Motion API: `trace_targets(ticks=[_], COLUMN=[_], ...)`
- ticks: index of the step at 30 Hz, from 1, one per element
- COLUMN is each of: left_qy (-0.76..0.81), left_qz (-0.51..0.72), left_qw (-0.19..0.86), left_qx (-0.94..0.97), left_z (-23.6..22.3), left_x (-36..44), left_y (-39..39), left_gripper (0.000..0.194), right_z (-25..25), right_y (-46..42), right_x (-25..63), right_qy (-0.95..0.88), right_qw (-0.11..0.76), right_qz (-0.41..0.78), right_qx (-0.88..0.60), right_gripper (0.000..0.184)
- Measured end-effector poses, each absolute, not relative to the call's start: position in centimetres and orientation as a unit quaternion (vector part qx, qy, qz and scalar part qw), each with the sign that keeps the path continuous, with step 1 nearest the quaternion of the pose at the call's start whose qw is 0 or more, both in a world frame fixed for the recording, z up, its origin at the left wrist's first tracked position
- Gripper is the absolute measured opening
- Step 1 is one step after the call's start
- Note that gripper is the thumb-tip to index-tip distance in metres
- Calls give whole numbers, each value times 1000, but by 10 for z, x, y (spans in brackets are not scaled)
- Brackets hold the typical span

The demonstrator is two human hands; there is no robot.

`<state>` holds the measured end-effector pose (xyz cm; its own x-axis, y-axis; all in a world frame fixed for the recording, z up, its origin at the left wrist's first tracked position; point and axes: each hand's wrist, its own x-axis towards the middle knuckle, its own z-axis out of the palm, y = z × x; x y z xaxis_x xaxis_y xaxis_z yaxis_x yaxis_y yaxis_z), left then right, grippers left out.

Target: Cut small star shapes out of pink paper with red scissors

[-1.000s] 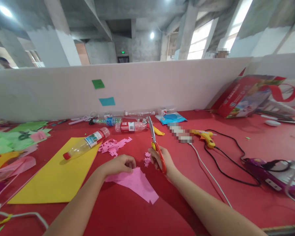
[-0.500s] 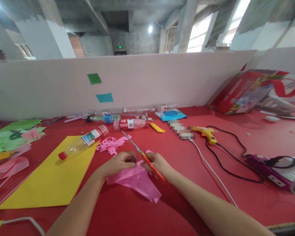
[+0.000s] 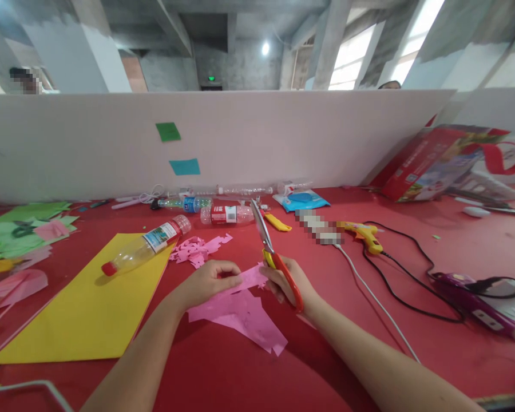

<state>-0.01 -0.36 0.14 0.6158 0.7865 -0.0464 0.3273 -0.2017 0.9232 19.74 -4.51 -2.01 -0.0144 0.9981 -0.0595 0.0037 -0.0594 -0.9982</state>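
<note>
My left hand [image 3: 212,280] pinches a pink paper strip [image 3: 252,277] between thumb and fingers. In my right hand [image 3: 289,280] are scissors [image 3: 268,243] with red and yellow handles, their blades pointing up and away from me. The right fingertips are at the strip's other end; whether they grip it I cannot tell. Below the hands a larger pink paper sheet [image 3: 244,320] with a notched edge lies on the red table. Beyond my left hand is a heap of pink paper scraps [image 3: 195,250].
A plastic bottle [image 3: 133,253] lies on yellow card [image 3: 81,309] at left. Farther back are a red-labelled bottle [image 3: 225,214], a yellow cutter [image 3: 278,222] and a blue packet [image 3: 302,200]. Rightward lie a yellow glue gun [image 3: 364,233], cables and a purple power strip [image 3: 472,300].
The scissors have turned from pointing up-left to nearly upright, and my right hand has shifted right. A pink strip now stretches between my hands, above the larger sheet.
</note>
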Motion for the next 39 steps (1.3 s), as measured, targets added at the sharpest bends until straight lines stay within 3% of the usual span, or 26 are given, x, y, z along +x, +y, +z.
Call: trace_targets(ticks=[5,9,13,18,24,33,39], left_qy=[362,290,356,343,437,434,412], left_qz=[382,392,297,321,280,335,497], left_qw=[635,686,631,614,578,585,565], left_qx=[566,541,623,634,630,597,513], left_z=[-3,-7,-13,-19,-24,-18,-21], left_x=[-7,-3,14,21,21,23,12], left_y=[5,1,-12,-17,-15,-19,-6], left_gripper=[47,38,31,28,36,36,27], right_z=[-20,-20,-21,-17,-18,-19,-17], right_y=[-41,-36,-40,-50,-47,-46,-48], right_x=[200,201,197,193,194,196,198], right_qy=[-445,-434,-465,-495,-510,-520,-556], right_qw=[550,568,530,502,483,475,401], right_qz=[507,520,532,512,496,486,510], right_qx=[-493,-467,-469,-490,-510,-516,-520], right_gripper=[29,32,33,24,25,31,42])
